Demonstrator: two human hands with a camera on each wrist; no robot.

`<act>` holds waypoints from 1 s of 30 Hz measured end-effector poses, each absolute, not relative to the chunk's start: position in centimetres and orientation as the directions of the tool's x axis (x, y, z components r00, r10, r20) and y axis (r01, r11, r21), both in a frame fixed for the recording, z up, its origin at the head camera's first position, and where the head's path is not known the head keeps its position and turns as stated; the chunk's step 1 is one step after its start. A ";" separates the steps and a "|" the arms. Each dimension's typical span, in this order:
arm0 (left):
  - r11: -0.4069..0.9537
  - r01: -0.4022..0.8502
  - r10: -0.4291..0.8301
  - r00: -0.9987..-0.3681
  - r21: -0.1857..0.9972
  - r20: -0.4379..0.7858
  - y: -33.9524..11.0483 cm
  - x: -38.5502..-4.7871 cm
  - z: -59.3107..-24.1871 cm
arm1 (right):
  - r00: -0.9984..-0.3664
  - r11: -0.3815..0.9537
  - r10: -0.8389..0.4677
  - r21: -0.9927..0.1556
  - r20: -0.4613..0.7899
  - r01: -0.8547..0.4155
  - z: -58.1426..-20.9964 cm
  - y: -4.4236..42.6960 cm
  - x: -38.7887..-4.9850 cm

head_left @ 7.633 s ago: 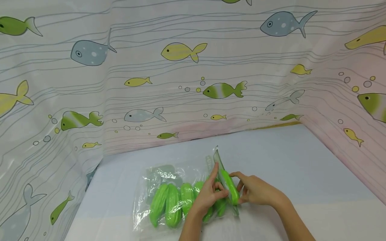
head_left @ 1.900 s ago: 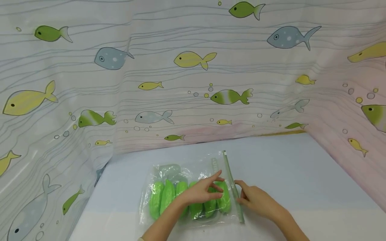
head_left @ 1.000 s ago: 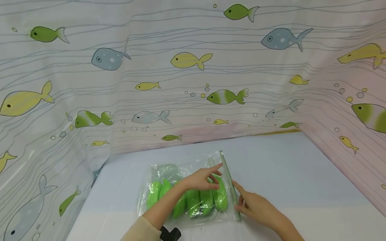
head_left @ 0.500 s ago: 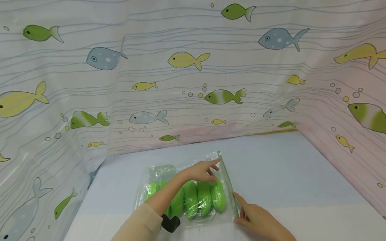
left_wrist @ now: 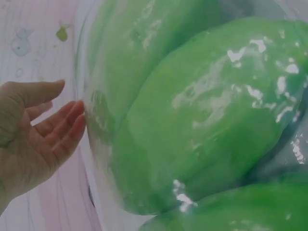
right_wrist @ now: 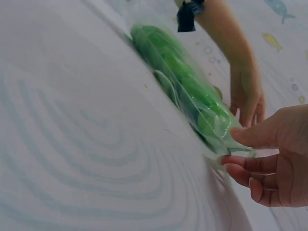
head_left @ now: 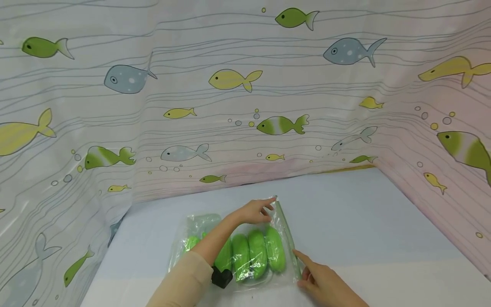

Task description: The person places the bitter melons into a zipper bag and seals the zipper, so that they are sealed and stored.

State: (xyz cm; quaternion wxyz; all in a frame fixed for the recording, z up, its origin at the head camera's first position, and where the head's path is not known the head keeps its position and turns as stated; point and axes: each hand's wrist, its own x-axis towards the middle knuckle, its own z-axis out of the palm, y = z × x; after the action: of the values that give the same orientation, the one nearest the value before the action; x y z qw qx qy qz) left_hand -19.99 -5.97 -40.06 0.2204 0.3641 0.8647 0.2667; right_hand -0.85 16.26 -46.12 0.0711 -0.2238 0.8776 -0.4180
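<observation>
A clear zip bag [head_left: 262,281] lies flat with several plump green cucumber-like vegetables [head_left: 275,249] side by side inside. Its grey-green closure strip [head_left: 287,230] runs along the right side. My left hand [head_left: 254,212] reaches across the bag, index finger stretched to the strip's far end. In the left wrist view the left hand [left_wrist: 41,130] has its thumb apart from its fingers, at the bag's edge. My right hand [head_left: 321,279] holds the strip's near end. In the right wrist view, the right hand [right_wrist: 269,156] has thumb and index finger on either side of the bag's edge.
The bag rests on a white and pale blue tabletop [head_left: 345,213]. Behind and at both sides hangs a fish-print curtain [head_left: 245,140]. A black wrist mount [head_left: 221,277] on the left arm sits over the bag's near side, and the left sleeve covers some vegetables.
Earlier, the right hand held one vegetable at the bag's mouth; now it lies inside. The left hand has since slid to the strip's far end, the right hand to its near end.
</observation>
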 end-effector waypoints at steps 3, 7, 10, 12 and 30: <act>0.615 0.537 0.731 -0.663 0.577 -0.161 -6.0 -20.5 -40.4 | -0.894 0.527 -0.441 -0.783 0.081 -0.331 -46.3 16.1 -1.0; 0.654 0.550 0.700 -0.700 0.520 -0.140 -5.9 -21.3 -40.9 | -0.898 0.488 -0.426 -0.807 0.112 -0.332 -46.7 15.8 -1.2; 0.665 0.551 0.691 -0.710 0.504 -0.135 -5.8 -21.8 -41.0 | -0.894 0.470 -0.424 -0.808 0.147 -0.356 -47.0 15.6 -1.3; 0.663 0.558 0.692 -0.711 0.499 -0.125 -5.7 -22.1 -40.9 | -0.886 0.460 -0.432 -0.802 0.172 -0.380 -47.1 15.6 -1.3; 0.708 0.444 0.597 -0.792 0.549 -0.129 -5.2 -23.9 -41.6 | -0.886 0.510 -0.462 -0.803 0.046 -0.308 -46.8 15.6 -1.7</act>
State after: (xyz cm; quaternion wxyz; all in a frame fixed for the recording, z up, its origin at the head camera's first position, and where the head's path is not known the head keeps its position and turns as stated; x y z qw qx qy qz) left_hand -23.87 -5.18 -41.57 0.1500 0.2853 0.9119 0.2541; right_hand -1.69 15.64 -46.79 0.0874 -0.2226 0.8646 -0.4419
